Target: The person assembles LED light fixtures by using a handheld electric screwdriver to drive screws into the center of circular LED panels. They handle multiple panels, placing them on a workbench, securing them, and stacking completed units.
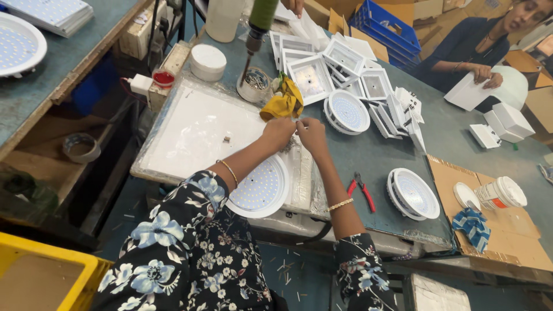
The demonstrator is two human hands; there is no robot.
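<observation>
Head view: left hand and right hand meet knuckle-to-knuckle above round LED panel, fingers curled; held item indiscernible.

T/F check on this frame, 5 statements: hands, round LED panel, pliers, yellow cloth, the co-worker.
1. Both hands meet above the round LED panel. True: the left hand and right hand pinch something small together just beyond the round LED panel.
2. The right hand holds the red-handled pliers. False: the red-handled pliers lie on the table, untouched.
3. A yellow cloth lies beyond the hands. True: the yellow cloth sits by a small round tin.
4. The co-worker's hand is empty. False: the co-worker's hand rests on a white square housing.
5. The blue crate is on the floor. False: the blue crate sits at the table's far end.
</observation>
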